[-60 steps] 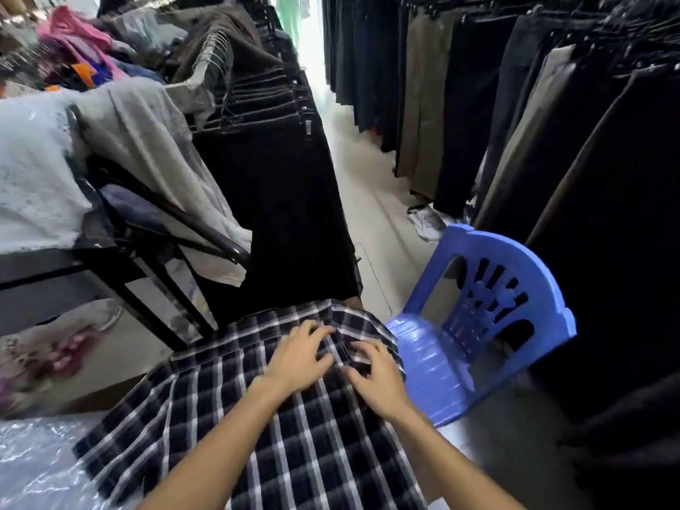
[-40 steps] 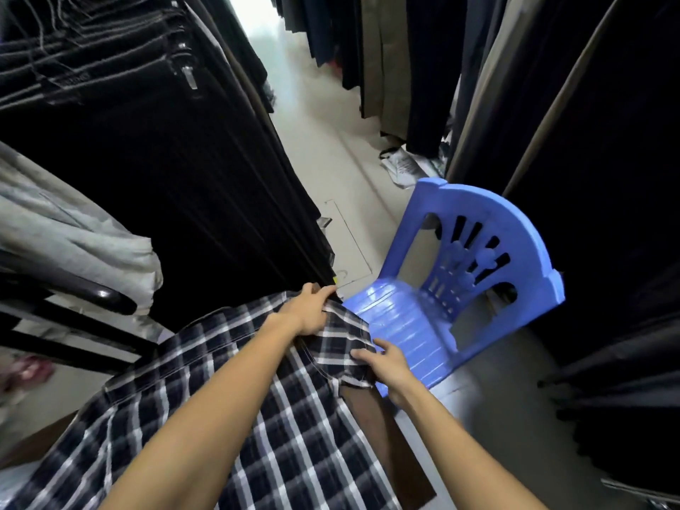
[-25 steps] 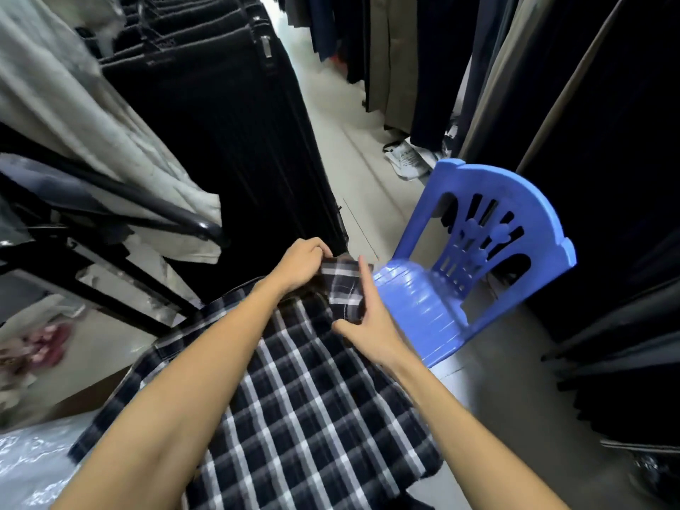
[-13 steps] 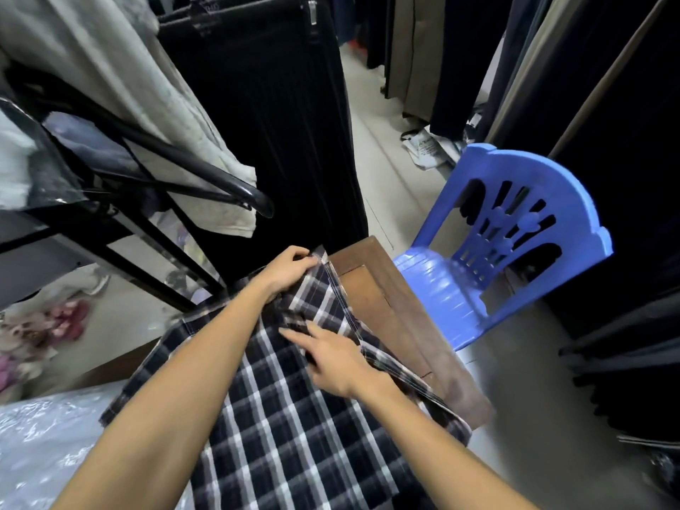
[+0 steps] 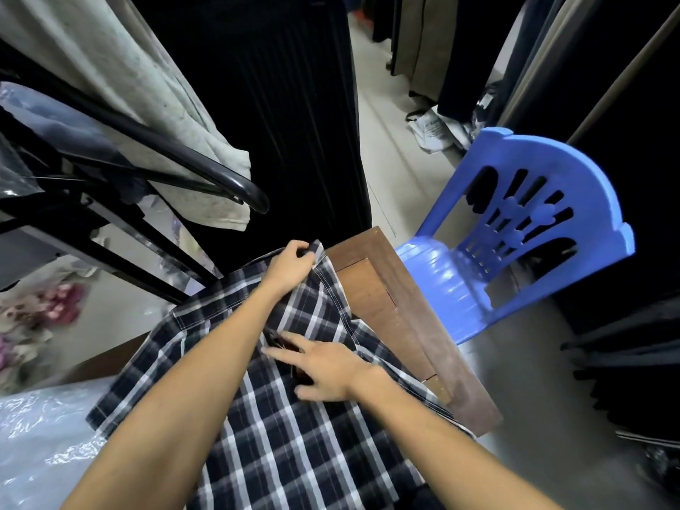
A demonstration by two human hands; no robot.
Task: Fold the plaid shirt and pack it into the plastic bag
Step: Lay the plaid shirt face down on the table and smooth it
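Observation:
The navy and white plaid shirt (image 5: 294, 436) lies spread on a brown wooden table (image 5: 397, 303). Its right side is folded inward, so the table's right strip shows bare. My left hand (image 5: 292, 265) pinches the shirt's far top edge near the table's far corner. Lower down, my right hand (image 5: 323, 368) rests flat on the folded part with fingers spread, pressing it down. A crinkled clear plastic bag (image 5: 40, 447) lies at the lower left, beside the shirt.
A blue plastic chair (image 5: 522, 230) stands right against the table's right side. A black metal rack (image 5: 154, 167) with grey garments (image 5: 154, 104) is to the left. Dark trousers (image 5: 294, 104) hang ahead and along the right. A pale floor aisle (image 5: 390, 141) runs between them.
The shirt's right side got folded inward, baring the table's right strip. My right hand moved from the shirt's right edge onto the fold and flattened. My left hand kept hold of the top edge.

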